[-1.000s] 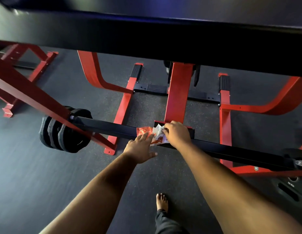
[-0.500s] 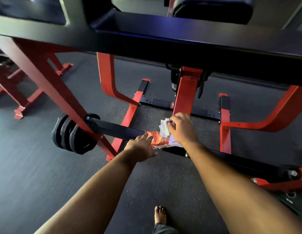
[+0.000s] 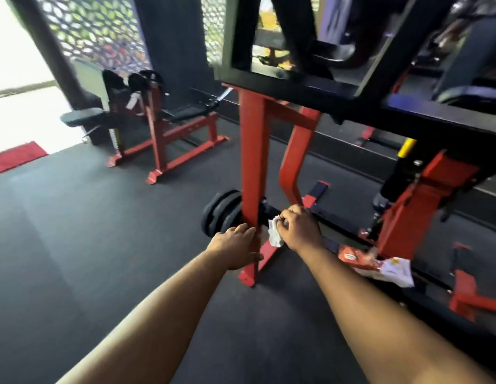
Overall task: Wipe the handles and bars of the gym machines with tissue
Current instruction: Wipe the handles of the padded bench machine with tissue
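Head view: the right hand [image 3: 298, 228] pinches a crumpled tissue [image 3: 276, 234] against the low black bar [image 3: 335, 221], just right of the red post [image 3: 252, 173]. The left hand [image 3: 235, 246] rests on that post with fingers straight, holding nothing. Weight plates [image 3: 220, 214] sit just left of the post; a red packet [image 3: 377, 263] lies on the bar well right of it. To wipe well, the person should probably wrap the tissue round the bar and stroke away from the post, keeping the left hand braced for balance.
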The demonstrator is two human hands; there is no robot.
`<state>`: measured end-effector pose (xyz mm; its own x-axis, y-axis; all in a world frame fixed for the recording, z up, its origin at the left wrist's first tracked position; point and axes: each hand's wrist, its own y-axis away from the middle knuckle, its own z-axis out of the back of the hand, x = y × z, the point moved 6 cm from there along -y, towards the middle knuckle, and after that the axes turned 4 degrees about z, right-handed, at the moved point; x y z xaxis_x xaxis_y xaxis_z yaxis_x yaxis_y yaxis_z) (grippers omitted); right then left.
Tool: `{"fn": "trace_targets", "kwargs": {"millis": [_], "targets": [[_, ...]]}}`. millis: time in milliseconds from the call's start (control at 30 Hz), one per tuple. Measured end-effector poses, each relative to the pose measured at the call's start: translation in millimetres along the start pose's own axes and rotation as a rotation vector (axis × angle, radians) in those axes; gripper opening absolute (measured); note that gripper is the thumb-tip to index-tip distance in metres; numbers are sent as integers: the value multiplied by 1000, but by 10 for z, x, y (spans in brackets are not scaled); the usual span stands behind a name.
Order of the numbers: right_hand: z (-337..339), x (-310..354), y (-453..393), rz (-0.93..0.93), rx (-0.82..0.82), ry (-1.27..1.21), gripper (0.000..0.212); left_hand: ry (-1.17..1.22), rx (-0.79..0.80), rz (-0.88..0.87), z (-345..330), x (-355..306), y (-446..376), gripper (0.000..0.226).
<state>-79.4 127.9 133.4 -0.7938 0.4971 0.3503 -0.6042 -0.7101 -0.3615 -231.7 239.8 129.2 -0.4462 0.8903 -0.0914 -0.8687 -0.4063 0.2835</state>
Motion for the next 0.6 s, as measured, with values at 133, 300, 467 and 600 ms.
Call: {"fn": "trace_targets", "kwargs": {"millis": [133,300,467,600], "targets": [[-273,957,-183,74,-1,-4,29,45,-53,106,175,887,502,86],[-649,1898,-499,153,62,-11,23,77,-77,235,332,1851,858,91],[-998,2484,-926,233,69,-48,29,99,-96,306,449,2596,804,91],[-1395,2684,-1413,243,106,-43,21,88,-101,352,533,3153,493,91]]}}
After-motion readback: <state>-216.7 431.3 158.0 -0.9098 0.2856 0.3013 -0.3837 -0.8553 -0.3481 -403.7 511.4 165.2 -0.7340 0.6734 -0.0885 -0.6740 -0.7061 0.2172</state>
